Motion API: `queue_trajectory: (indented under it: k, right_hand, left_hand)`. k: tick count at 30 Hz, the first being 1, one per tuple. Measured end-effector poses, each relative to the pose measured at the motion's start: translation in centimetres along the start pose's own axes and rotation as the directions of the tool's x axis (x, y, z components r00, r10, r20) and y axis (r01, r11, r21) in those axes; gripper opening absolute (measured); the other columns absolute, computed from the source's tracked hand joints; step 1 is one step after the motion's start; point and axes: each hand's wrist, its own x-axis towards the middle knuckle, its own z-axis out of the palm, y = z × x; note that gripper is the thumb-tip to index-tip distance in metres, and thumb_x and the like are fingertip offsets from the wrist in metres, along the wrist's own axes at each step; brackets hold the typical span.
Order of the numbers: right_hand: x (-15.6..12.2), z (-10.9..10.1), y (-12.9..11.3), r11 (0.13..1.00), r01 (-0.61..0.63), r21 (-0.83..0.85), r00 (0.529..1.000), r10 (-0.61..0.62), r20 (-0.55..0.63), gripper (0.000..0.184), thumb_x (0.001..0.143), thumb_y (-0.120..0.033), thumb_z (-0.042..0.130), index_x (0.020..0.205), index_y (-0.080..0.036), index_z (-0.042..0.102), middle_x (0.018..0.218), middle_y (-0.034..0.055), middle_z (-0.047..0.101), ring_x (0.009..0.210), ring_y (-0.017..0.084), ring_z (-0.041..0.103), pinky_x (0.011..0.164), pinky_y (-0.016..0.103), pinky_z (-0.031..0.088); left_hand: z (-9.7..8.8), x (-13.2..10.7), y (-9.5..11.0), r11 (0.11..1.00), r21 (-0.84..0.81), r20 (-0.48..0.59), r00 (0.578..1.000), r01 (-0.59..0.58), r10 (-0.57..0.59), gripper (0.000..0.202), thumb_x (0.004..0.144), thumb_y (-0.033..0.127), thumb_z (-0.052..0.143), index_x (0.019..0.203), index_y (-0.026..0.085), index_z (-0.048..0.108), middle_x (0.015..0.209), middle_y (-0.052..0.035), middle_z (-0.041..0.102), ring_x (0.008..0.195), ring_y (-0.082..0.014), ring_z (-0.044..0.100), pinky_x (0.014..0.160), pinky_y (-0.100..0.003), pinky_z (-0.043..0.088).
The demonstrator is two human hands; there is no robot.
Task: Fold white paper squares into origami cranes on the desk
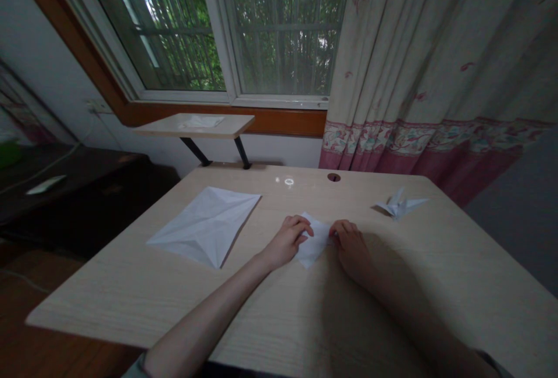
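A small folded piece of white paper (314, 245) lies on the desk between my two hands, one corner pointing toward me. My left hand (291, 239) is closed on its left edge, with thumb and fingers near the upper left side. At the right corner, my right hand (350, 244) pinches the paper with curled fingers. Off to the left rests a larger creased sheet of white paper (209, 224), its surface marked with fold lines. On the right side of the desk sits a folded paper crane (397, 206), wings spread, apart from both hands.
The pale wooden desk (261, 314) has a round cable hole (333, 177) near its back edge. A raised shelf (196, 128) at the back left carries some white paper (203, 121). Behind are a window and a long curtain (418, 104). A dark low cabinet (78, 192) stands at left.
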Motion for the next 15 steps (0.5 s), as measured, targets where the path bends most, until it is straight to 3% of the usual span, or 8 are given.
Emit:
queue_trajectory:
  k: [9,15]
  right_hand:
    - [-0.3,0.1,0.6,0.998,0.036,0.059,0.999,-0.036,0.000,0.034,0.070,0.002,0.039,0.088,-0.022,0.054,0.091,0.0060,0.061,0.089,0.022,0.056,0.080,0.036,0.049]
    - [-0.5,0.4,0.9,0.992,0.046,0.117,0.998,-0.040,-0.054,0.035,0.075,0.001,0.037,0.093,-0.022,0.058,0.094,0.0065,0.064,0.091,0.022,0.060,0.085,0.039,0.051]
  left_hand:
    - [-0.4,-0.3,0.4,0.989,0.102,0.039,0.994,-0.104,0.101,0.026,0.092,0.007,0.049,0.107,0.024,0.063,0.113,-0.0045,0.065,0.108,-0.0218,0.055,0.098,-0.038,0.045]
    - [-0.3,-0.4,0.9,0.969,0.198,0.055,0.989,-0.148,0.139,0.027,0.095,0.010,0.049,0.109,0.025,0.068,0.122,-0.0054,0.063,0.111,-0.0217,0.057,0.098,-0.037,0.047]
